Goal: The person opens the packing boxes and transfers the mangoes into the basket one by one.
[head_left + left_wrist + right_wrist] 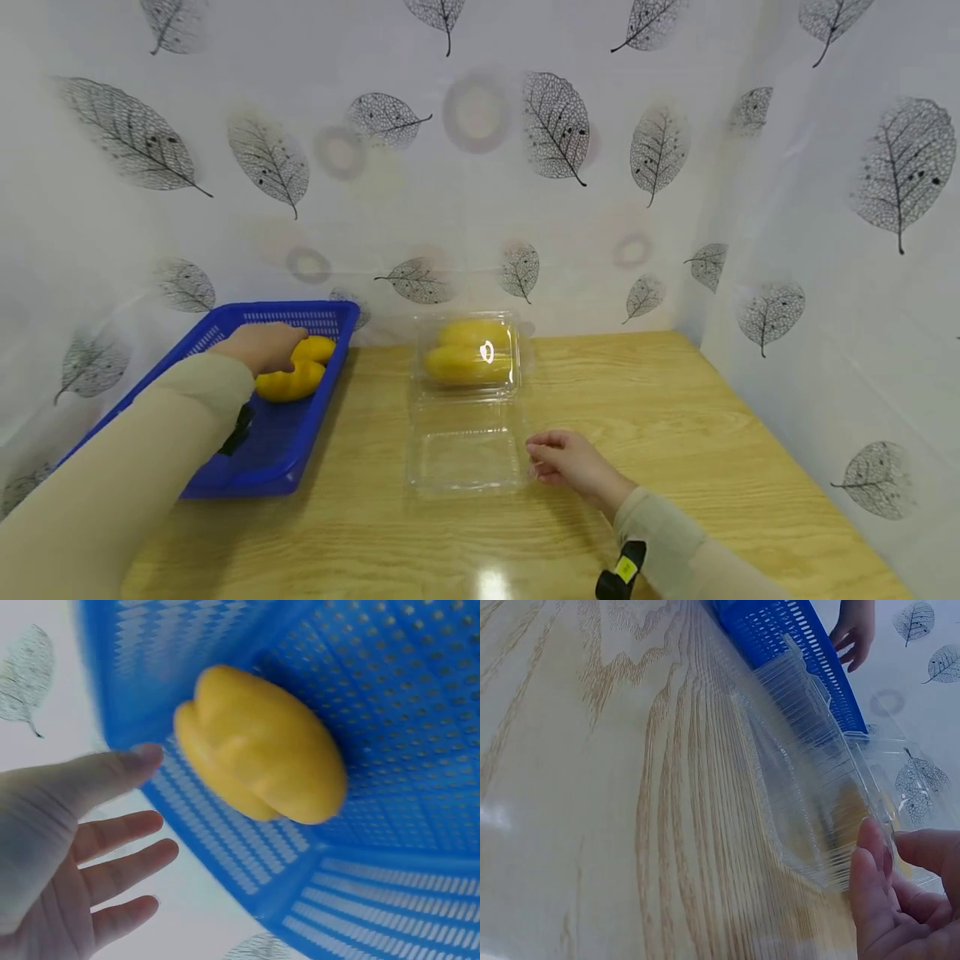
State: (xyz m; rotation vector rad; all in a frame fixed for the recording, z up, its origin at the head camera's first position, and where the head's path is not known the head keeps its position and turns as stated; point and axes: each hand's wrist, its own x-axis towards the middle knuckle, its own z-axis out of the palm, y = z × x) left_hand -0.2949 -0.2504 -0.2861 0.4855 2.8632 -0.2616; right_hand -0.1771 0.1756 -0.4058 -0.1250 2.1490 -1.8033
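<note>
My left hand [266, 346] reaches over the blue basket [326, 442]. In the left wrist view its thumb and fingers are spread, apart from two smooth, rounded yellow things [262, 750] lying close together against the basket wall; their exact kind cannot be told. On the table is a clear plastic clamshell container [468, 487], unfolded. Its far half holds more oblong yellow things [468, 367], and its near half is empty. My right hand [573, 467] pinches the right edge of the near half between thumb and fingers, plainest in the right wrist view.
The wooden table [637, 400] extends right and forward of the container. Behind it and on both sides hangs a pale curtain [480, 208] with a leaf print. The basket's raised perforated walls stand left of the container.
</note>
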